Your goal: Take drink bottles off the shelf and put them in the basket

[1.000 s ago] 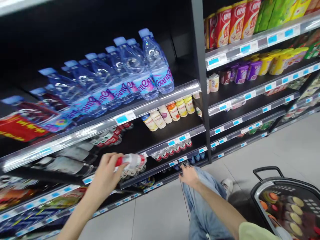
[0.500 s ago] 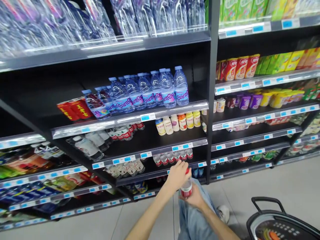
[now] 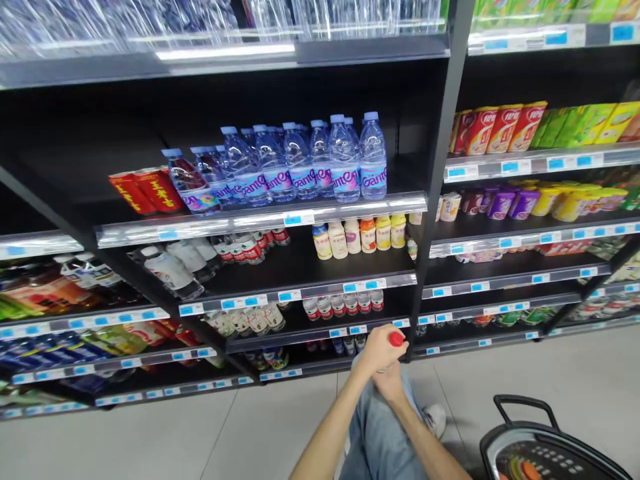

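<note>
My left hand is closed round a small bottle with a red cap, held in front of the low shelves. Only the cap shows; the body is hidden behind the fingers. My right hand sits just below it, fingers curled under the left hand and seemingly on the same bottle. Both forearms reach up from the bottom edge over my knee in blue jeans. Similar red-capped small bottles stand in a row on the shelf just beyond the hands.
Black shelving holds blue-capped water bottles, small yoghurt drinks, red cans and juice cartons. A black upright post splits two bays. A black shopping basket stands on the grey tiled floor at bottom right.
My left hand took a red-capped bottle from the lower left shelf and carried it right to meet my right hand. The view pulled back and up, showing more shelves.
</note>
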Tool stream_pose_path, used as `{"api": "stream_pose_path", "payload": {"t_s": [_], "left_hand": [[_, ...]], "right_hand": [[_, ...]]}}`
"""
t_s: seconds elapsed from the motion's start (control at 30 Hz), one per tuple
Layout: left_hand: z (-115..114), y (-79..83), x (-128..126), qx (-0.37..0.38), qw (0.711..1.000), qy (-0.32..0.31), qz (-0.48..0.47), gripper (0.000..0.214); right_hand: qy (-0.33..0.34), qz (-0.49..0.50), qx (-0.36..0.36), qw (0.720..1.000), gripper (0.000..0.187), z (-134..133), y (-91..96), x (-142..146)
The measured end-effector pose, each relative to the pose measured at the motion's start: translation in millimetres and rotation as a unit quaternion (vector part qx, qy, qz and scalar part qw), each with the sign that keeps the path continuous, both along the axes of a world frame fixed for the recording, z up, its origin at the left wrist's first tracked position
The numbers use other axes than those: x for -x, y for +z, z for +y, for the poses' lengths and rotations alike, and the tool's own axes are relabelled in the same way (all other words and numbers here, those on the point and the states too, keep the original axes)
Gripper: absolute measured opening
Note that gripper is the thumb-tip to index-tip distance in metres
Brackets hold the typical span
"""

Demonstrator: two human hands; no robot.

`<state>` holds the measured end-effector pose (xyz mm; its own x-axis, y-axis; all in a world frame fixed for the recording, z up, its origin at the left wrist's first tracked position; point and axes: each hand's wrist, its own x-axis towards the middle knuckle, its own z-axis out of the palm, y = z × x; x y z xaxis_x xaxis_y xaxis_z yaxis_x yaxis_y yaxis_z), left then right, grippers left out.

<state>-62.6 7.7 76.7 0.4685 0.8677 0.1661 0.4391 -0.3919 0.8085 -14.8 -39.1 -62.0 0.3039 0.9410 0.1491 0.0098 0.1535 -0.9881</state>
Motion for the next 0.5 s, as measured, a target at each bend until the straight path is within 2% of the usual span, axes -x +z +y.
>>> {"api": "stream_pose_path", "payload": {"t_s": [0.1, 0.23, 0.5], "left_hand": [[-1.0, 2.7, 8.0, 0.044, 0.999, 0.021, 0.006, 0.024], [-0.3, 5.9, 14.7, 0.054, 0.998, 0.035, -0.007, 0.038], [0.3, 3.1, 8.7, 0.044, 0.998, 0.039, 0.027, 0.04]], "right_hand": [[-0.001, -0.018, 0.01, 1.0, 0.043, 0.6, -2.7, -3.7], [-0.006, -0.05, 0.022, 0.998, 0.047, -0.9, -3.0, -3.3], [-0.022, -0.075, 0.018, 0.997, 0.049, -2.5, -4.4, -6.5]]}}
